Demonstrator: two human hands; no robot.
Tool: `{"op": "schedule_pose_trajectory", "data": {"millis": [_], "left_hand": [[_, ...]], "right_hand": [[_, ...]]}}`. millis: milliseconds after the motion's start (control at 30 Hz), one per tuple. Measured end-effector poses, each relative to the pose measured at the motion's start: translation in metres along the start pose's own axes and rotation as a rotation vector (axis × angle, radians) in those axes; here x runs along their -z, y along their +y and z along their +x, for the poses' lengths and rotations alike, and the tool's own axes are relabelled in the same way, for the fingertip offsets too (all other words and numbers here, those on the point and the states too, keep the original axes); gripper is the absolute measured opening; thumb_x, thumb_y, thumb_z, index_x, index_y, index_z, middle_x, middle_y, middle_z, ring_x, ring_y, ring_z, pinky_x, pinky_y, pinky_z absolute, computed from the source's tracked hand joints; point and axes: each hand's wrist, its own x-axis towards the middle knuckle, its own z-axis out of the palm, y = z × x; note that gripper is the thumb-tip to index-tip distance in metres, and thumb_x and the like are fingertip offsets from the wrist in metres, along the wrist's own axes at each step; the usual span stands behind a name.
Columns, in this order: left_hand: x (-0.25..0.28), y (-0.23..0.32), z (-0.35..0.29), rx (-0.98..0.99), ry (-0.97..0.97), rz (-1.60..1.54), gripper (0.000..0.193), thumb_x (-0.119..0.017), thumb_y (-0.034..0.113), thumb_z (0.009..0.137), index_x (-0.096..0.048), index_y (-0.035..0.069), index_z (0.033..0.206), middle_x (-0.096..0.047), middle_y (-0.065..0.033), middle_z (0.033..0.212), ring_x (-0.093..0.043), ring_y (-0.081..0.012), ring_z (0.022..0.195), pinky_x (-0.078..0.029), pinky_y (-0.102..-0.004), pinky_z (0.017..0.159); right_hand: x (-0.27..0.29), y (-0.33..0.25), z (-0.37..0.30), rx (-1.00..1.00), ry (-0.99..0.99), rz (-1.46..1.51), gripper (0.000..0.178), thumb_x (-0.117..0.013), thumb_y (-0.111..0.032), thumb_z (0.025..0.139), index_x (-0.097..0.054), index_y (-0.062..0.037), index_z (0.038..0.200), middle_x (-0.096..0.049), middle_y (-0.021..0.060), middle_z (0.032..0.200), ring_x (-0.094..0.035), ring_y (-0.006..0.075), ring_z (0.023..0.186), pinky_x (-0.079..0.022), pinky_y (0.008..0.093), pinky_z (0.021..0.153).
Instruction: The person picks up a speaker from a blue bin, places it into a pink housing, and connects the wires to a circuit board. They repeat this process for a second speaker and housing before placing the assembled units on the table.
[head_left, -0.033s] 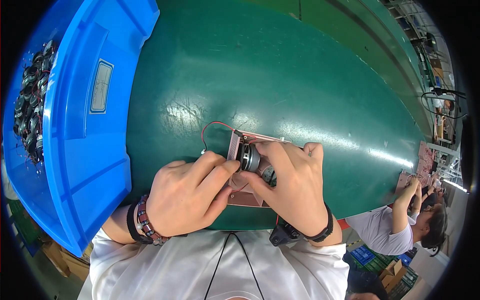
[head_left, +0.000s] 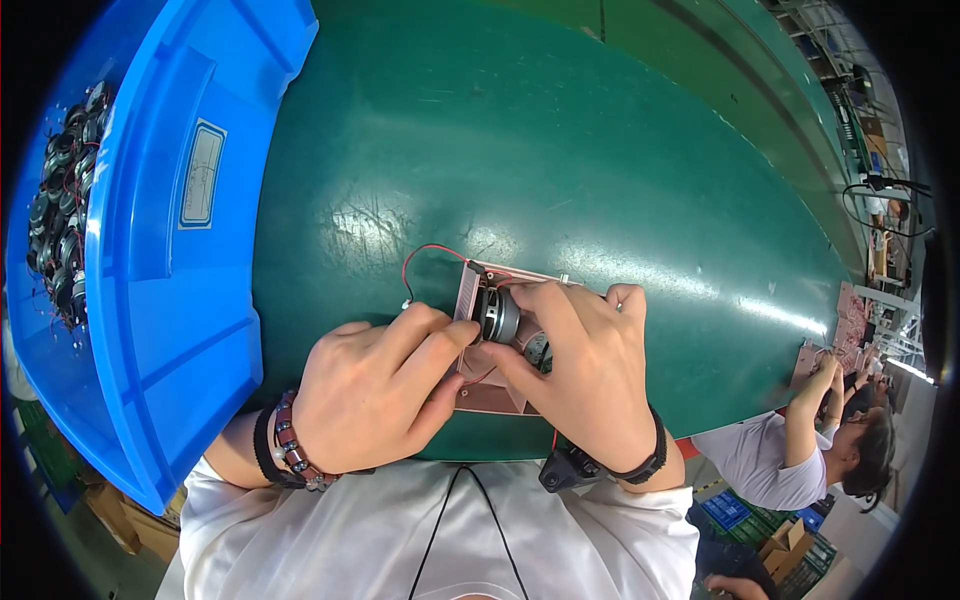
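A pink open plastic housing (head_left: pixel 490 399) lies on the green table in front of me. Inside its left end a small round speaker (head_left: pixel 498 315) stands on edge, its metal back toward the right. My right hand (head_left: pixel 590 370) pinches this speaker between thumb and forefinger. With bent fingertips, my left hand (head_left: pixel 385 385) grips the housing's left end, close against the speaker's rim. A second round speaker part (head_left: pixel 538 352) shows deeper in the housing, partly covered by my right hand. From the housing's upper left corner a red and black wire (head_left: pixel 412 262) loops out to a small white connector (head_left: pixel 407 303).
A large blue bin (head_left: pixel 190 290) stands along the left edge of the green table (head_left: pixel 560 130). Behind its wall lie many loose speakers (head_left: pixel 65 205) with wires. At the far right another person (head_left: pixel 780 460) works by a pile of pink parts (head_left: pixel 850 320).
My hands, the speaker and the housing stay put. At the lower right edge, another person's hand has come slightly further into view.
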Motion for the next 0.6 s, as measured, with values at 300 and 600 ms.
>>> {"op": "schedule_pose_trajectory", "data": {"millis": [300,600], "left_hand": [[0.000,0.000,0.002,0.022,-0.012,-0.019,0.040,-0.068,0.008,0.069,-0.057,0.002,0.106,-0.059,-0.0109,0.093,-0.060,-0.0262,0.064,-0.047,-0.0341,0.055],[0.000,-0.007,0.015,0.123,0.164,0.140,0.039,-0.062,0.011,0.079,-0.055,0.002,0.117,-0.060,-0.0115,0.108,-0.061,-0.0259,0.088,-0.045,-0.0360,0.073]], "right_hand": [[0.008,0.002,0.007,0.004,-0.093,-0.001,0.040,-0.079,-0.022,0.065,-0.058,-0.0076,0.096,-0.064,0.0020,0.075,-0.058,0.0194,0.066,-0.029,0.0341,0.068],[0.005,-0.002,0.004,0.043,-0.060,-0.025,0.040,-0.078,-0.021,0.065,-0.058,-0.0071,0.095,-0.064,0.0049,0.082,-0.059,0.0211,0.072,-0.030,0.0343,0.069]]}}
